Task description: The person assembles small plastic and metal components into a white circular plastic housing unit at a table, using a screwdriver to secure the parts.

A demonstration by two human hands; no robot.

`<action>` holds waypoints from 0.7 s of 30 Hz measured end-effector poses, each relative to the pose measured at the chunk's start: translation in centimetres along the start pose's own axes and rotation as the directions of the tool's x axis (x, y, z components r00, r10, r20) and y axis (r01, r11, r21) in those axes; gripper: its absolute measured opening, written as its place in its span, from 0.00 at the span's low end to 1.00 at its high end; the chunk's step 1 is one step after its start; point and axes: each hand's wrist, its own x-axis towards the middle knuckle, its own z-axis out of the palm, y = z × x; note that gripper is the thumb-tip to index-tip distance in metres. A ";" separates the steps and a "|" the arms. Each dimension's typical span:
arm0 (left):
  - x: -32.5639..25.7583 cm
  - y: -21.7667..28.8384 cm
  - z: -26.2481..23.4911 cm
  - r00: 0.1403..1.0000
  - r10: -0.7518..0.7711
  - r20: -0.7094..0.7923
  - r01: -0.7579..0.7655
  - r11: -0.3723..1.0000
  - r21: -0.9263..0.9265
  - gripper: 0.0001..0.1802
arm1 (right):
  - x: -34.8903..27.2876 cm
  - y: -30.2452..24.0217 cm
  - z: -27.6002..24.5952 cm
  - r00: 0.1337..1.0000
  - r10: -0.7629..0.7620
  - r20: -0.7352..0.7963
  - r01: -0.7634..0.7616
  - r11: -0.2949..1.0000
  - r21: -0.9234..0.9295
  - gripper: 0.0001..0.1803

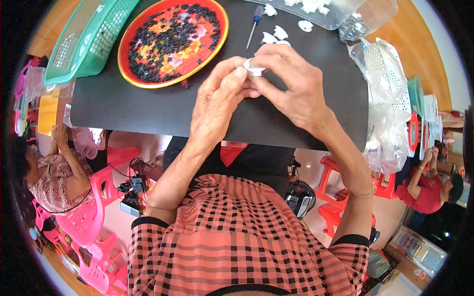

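Head view: pink chairs (81,219) stand off the near left corner of the dark table (148,113); over it, left hand (215,101) and right hand (296,81) are pinched on a white part (256,71).

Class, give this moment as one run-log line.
left hand: holding white part; right hand: same part; screwdriver: on table; red tray: black pieces

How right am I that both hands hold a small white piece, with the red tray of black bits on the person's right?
One slip: the head view shows the red tray on the person's left, not right. The left hand and right hand do hold the small white piece.
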 end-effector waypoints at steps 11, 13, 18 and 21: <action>-0.5 0.5 -1.0 0.999 0.009 -0.051 -0.016 0.992 -0.123 0.16 | 0.4 -0.3 1.3 1.000 -0.018 -0.012 0.020 0.979 0.202 0.13; -0.5 0.5 -0.7 0.994 0.026 -0.104 -0.035 0.996 -0.081 0.15 | 0.6 0.0 1.2 1.000 -0.023 0.011 0.019 0.959 0.284 0.13; -0.4 0.7 -0.6 0.986 0.104 -0.132 -0.085 0.986 0.146 0.15 | 1.1 -0.6 0.3 0.987 0.082 0.136 -0.123 0.937 0.326 0.17; -0.6 1.0 -1.0 0.986 0.110 -0.123 -0.077 0.966 0.248 0.16 | 1.2 -0.5 0.2 0.979 0.087 0.186 -0.144 0.936 0.321 0.18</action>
